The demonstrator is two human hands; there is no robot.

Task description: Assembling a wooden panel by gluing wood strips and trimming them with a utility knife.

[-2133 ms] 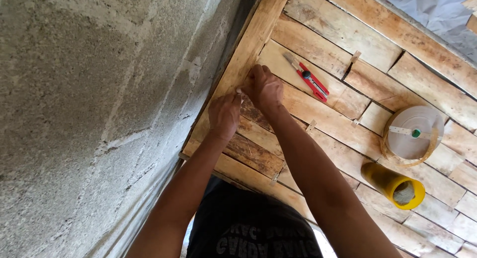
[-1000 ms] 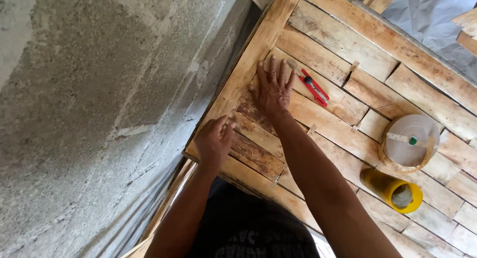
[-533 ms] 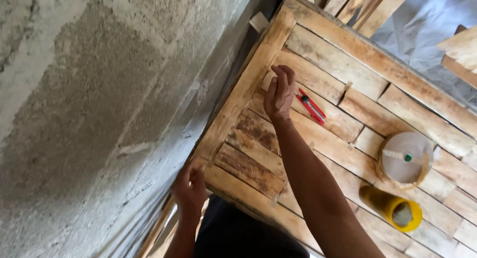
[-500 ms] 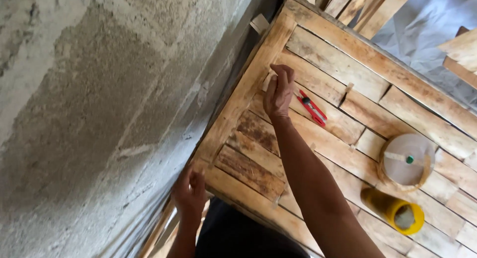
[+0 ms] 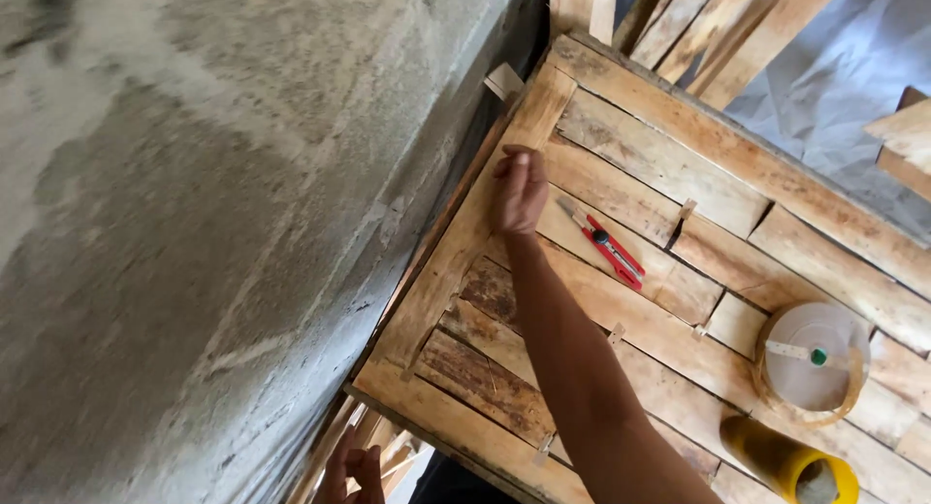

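Note:
My right hand (image 5: 521, 189) reaches far across a rough wooden slatted panel (image 5: 679, 164). Its fingers are curled shut and rest on the plank beside the panel's left rail, with nothing visible in them. A red utility knife (image 5: 611, 252) lies on a slat just right of that hand. My left hand (image 5: 354, 470) hangs low, below the panel's near corner at the bottom edge of the view. Its fingers are loose and hold nothing that I can see.
A grey concrete wall (image 5: 194, 223) runs close along the panel's left side. A roll of clear tape (image 5: 813, 358) and a yellow can (image 5: 790, 460) sit at the right. More wooden planks (image 5: 718, 29) and grey sheeting (image 5: 853, 67) lie beyond the far edge.
My right hand slid farther up along the left rail and closed its fingers. My left hand came off the panel and dropped below its near edge.

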